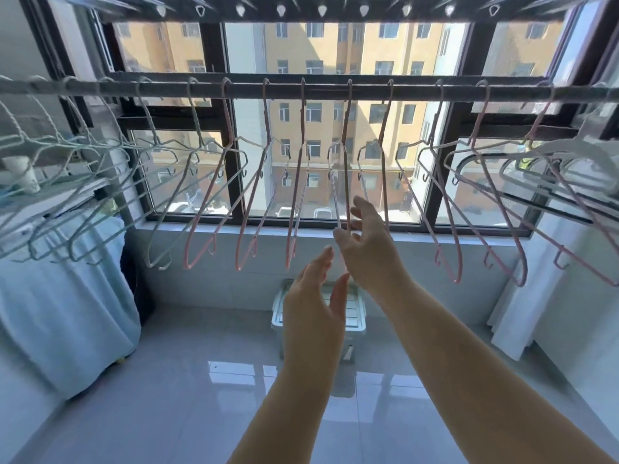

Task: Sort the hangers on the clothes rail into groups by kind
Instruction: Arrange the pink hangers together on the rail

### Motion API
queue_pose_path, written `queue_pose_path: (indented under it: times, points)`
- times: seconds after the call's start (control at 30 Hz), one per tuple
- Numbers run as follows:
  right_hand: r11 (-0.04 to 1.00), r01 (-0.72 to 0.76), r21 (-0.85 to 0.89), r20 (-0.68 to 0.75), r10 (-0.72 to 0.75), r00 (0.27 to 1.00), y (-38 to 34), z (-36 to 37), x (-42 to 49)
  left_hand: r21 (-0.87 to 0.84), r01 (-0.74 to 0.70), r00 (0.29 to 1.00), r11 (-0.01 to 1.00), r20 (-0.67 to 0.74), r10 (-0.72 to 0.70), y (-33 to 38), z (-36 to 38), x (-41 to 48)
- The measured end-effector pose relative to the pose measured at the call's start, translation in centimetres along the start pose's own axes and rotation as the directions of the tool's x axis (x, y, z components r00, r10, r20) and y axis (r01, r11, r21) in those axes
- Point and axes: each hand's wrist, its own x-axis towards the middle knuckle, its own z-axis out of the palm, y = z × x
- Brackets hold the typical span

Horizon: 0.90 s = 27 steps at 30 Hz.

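Window-lit clothes rail (pixel 368 93): our right hand (pixel 365 244) loosely cups a mid-rail pink hanger (pixel 345 139) (grip unclear), left hand (pixel 315 296) flat; neighbouring hangers (pixel 385 128) could snag.

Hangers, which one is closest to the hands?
The pink hanger seen edge-on at the middle of the rail. Its lower end sits right between the thumb and fingers of the right hand; no other hanger's does.

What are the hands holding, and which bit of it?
The left hand holds nothing. The right hand has its fingers round the lower end of a pink hanger, but whether the grip is closed cannot be told.
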Motion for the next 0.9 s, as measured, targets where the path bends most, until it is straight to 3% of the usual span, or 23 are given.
queue_pose_path:
  times: [0.1,0.3,0.63,0.9]
  points:
    - [0.996,0.055,-0.063,-0.006,-0.055,0.998,-0.5,-0.7,-1.7,0.010,0.014,0.997,1.000,-0.072,-0.013,0.7,-0.8,-0.5]
    - [0.982,0.121,-0.143,0.023,-0.118,0.993,-0.9,-2.3,-5.1,0.044,0.036,0.996,0.998,-0.080,-0.032,1.6,-2.3,-2.8]
    - [0.997,0.078,-0.029,0.095,-0.075,0.993,0.8,-0.2,-11.3,0.120,0.064,0.995,0.991,-0.085,-0.054,0.7,-6.4,-8.4]
    - [0.992,0.122,0.017,0.144,-0.123,0.982,-3.5,4.9,-10.1,0.155,0.078,0.978,0.985,-0.204,-0.046,-0.9,-13.3,-4.6]
